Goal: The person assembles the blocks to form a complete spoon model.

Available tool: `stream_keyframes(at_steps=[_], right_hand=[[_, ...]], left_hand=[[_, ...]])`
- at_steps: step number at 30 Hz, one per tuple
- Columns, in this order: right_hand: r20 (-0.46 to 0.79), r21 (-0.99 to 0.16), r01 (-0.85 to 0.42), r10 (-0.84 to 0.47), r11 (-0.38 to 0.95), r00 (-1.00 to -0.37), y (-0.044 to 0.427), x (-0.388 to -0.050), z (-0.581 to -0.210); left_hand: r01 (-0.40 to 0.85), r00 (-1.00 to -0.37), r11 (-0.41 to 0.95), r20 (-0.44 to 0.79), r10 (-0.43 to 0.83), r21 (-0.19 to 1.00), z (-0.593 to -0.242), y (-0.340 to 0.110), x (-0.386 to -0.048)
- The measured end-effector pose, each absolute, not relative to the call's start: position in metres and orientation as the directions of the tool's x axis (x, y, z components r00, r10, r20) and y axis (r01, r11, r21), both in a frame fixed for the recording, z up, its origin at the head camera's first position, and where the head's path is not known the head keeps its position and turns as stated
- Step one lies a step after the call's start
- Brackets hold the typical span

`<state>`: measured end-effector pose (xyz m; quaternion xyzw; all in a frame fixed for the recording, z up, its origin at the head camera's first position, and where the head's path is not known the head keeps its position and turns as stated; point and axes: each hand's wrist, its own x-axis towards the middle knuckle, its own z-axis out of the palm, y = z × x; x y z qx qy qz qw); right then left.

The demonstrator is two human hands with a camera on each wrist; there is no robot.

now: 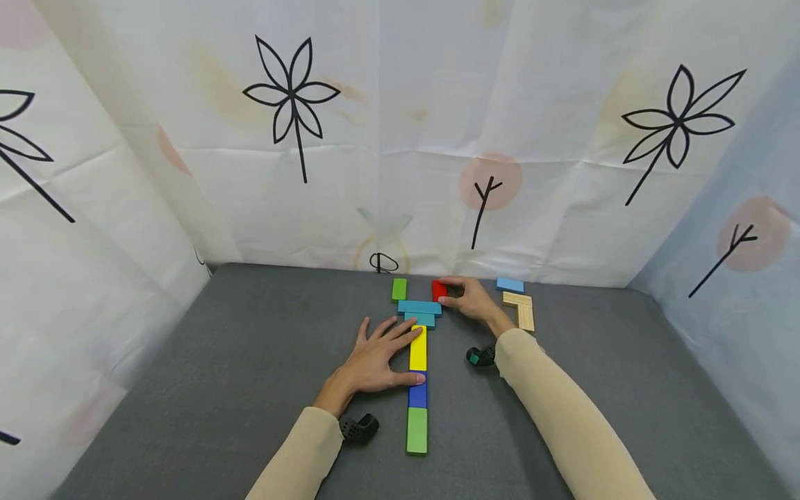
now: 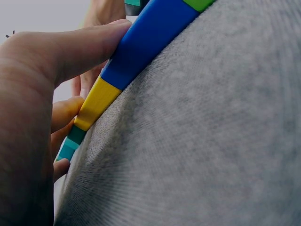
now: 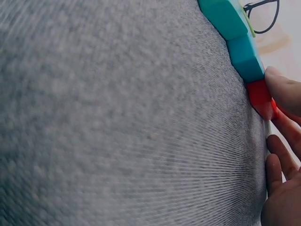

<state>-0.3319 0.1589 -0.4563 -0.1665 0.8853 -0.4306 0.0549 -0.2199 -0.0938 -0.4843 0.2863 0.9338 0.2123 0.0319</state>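
Painted blocks lie in a column on the grey tabletop: a green block (image 1: 417,432), a blue block (image 1: 417,398), a yellow block (image 1: 418,354), then a short teal block (image 1: 425,321) and a longer teal block (image 1: 419,306) set crosswise. My left hand (image 1: 373,362) is spread beside the column, its thumb resting on the blue block and fingertips at the yellow and short teal ones. Between thumb and index finger, my right hand (image 1: 473,302) pinches a red block (image 3: 261,96) at the long teal block's right end. A smaller green block (image 1: 398,289) stands beyond its left end.
Right of my right hand lie a light blue block (image 1: 510,285) and several plain wooden blocks (image 1: 526,316). A white patterned cloth (image 1: 387,139) hangs along the back edge and sides of the grey tabletop (image 1: 250,347).
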Motion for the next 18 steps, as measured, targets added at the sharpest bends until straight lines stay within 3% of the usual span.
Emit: stream_keyframes(at_steps=[5,10,18], right_hand=[[0.030,-0.808,-0.208,-0.315,0.550,-0.949,0.158,-0.329,-0.455],[0.102,-0.827,-0.247,-0.298,0.505,-0.949,0.165,-0.321,-0.453],[0.219,-0.773,-0.257,-0.137,0.579,-0.966,0.204,-0.290,-0.451]], left_hand=[[0.523,-0.832,0.744,0.058,0.552,0.416,-0.484,-0.094,-0.220],[0.527,-0.829,0.740,0.060,0.556,0.417,-0.484,-0.095,-0.220],[0.536,-0.824,0.731,0.071,0.563,0.423,-0.483,-0.096,-0.221]])
